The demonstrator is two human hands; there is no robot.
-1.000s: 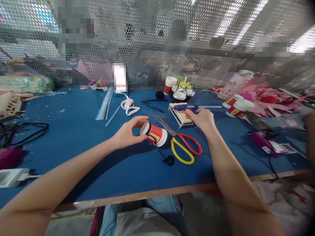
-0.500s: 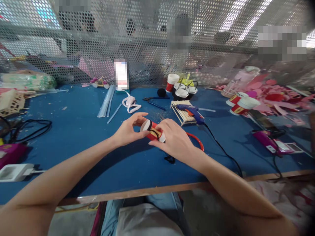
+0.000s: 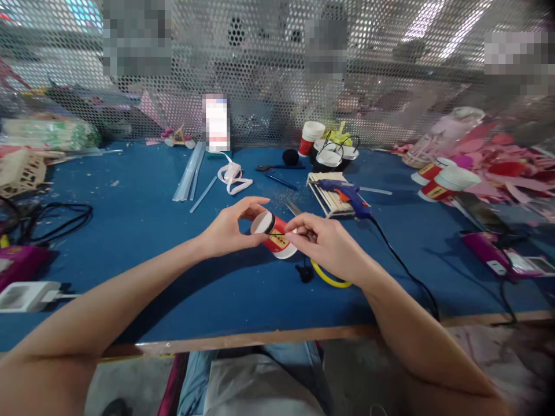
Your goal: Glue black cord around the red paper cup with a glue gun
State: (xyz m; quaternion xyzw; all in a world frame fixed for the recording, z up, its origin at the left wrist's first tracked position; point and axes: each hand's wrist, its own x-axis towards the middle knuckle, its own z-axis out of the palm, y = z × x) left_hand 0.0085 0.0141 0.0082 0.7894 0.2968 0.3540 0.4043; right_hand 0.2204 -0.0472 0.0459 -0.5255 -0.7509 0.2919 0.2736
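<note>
From the head cam I've got a small red paper cup (image 3: 274, 234) on its side between both hands, white base facing me and a black cord around it; I can't tell what's inside. My left hand (image 3: 229, 230) is curled around the base end, and my right hand (image 3: 332, 245) pinches the rim end with its fingertips. Past my right hand there's a blue glue gun (image 3: 344, 192) lying on a bundle of wooden sticks (image 3: 329, 199), and yellow scissor handles (image 3: 332, 280) poke out under that wrist.

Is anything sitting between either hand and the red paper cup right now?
Nothing visible does. The left hand grips the red paper cup at its white end, and the right hand pinches its other end. The yellow-handled scissors lie on the blue table under the right hand, clear of both grips.
</note>
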